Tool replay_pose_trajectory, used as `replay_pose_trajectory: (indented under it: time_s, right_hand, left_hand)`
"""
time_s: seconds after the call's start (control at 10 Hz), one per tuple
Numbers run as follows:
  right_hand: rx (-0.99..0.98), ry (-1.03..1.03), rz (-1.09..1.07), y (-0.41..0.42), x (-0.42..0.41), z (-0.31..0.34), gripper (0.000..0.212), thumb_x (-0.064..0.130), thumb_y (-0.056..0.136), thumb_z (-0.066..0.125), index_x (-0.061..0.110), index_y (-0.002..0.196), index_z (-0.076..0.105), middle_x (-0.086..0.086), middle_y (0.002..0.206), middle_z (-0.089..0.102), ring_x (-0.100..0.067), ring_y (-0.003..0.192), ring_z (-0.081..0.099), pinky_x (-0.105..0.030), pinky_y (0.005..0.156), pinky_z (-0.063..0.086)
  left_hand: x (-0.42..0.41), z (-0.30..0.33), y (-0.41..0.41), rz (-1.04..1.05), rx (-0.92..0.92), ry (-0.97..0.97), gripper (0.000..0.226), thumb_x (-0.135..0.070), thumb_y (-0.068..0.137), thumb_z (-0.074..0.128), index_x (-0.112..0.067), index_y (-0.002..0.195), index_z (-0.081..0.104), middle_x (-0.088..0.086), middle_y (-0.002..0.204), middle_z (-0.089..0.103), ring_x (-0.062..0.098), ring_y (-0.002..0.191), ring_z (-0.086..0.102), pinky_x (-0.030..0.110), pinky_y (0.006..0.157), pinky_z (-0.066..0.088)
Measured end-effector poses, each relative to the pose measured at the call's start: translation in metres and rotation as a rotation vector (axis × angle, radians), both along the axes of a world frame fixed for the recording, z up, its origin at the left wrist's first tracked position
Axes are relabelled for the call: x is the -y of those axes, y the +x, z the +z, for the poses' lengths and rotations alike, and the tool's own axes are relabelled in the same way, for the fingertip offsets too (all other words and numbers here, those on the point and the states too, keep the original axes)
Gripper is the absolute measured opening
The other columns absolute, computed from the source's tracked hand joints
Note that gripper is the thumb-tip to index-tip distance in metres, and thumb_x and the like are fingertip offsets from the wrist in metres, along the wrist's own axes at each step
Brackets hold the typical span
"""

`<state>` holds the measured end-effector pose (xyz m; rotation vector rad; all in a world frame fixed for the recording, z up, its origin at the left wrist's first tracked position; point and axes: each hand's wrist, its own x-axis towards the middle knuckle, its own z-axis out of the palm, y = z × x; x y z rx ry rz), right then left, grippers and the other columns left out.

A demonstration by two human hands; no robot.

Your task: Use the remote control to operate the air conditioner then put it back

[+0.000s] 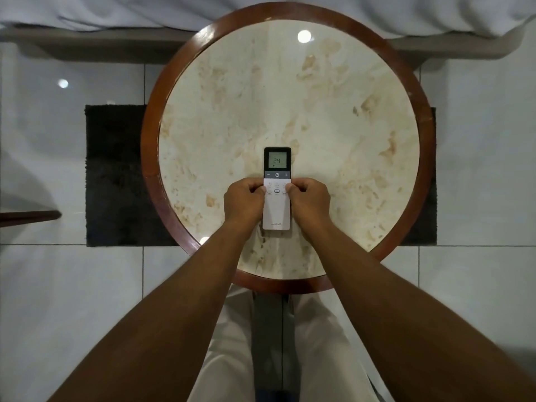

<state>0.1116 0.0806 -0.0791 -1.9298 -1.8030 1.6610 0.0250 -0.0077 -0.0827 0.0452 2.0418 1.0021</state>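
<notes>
A white remote control [277, 211] with a dark top and a lit screen reading 24 lies lengthwise near the front of the round marble table [319, 111]. My left hand [245, 200] grips its left edge and my right hand [309, 200] grips its right edge. Both thumbs rest on the button area at the remote's middle. The remote appears to rest on the tabletop, screen end pointing away from me. No air conditioner is in view.
The table has a raised brown wooden rim [150, 158]. A dark mat [116, 175] lies on the white tiled floor under it. A bed with white sheets [116, 13] runs along the far side. A dark wooden edge [29, 217] juts in at left.
</notes>
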Motion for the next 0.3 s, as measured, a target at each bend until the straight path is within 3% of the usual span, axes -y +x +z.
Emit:
replay_pose_trajectory:
  time_s: [0.1,0.3]
  right_hand:
    - [0.018,0.086,0.022,0.001,0.005,-0.001,0.019,0.011,0.091,0.061,0.007,0.101,0.076,-0.008,0.100,0.077,-0.016,0.081,0.066,-0.029,0.074,0.055]
    - [0.001,0.101,0.062,0.002,0.002,0.003,0.019,0.010,0.092,0.059,0.001,0.087,0.075,-0.008,0.081,0.071,-0.017,0.072,0.060,-0.028,0.066,0.048]
  left_hand:
    - [0.001,0.000,0.001,-0.038,-0.029,0.004,0.022,-0.013,0.092,0.057,-0.018,0.106,0.073,0.005,0.108,0.074,0.023,0.095,0.069,0.047,0.083,0.058]
    - [0.002,0.012,-0.006,-0.069,-0.054,-0.036,0.025,-0.013,0.091,0.057,-0.014,0.113,0.070,0.007,0.111,0.072,0.026,0.101,0.066,0.048,0.092,0.054]
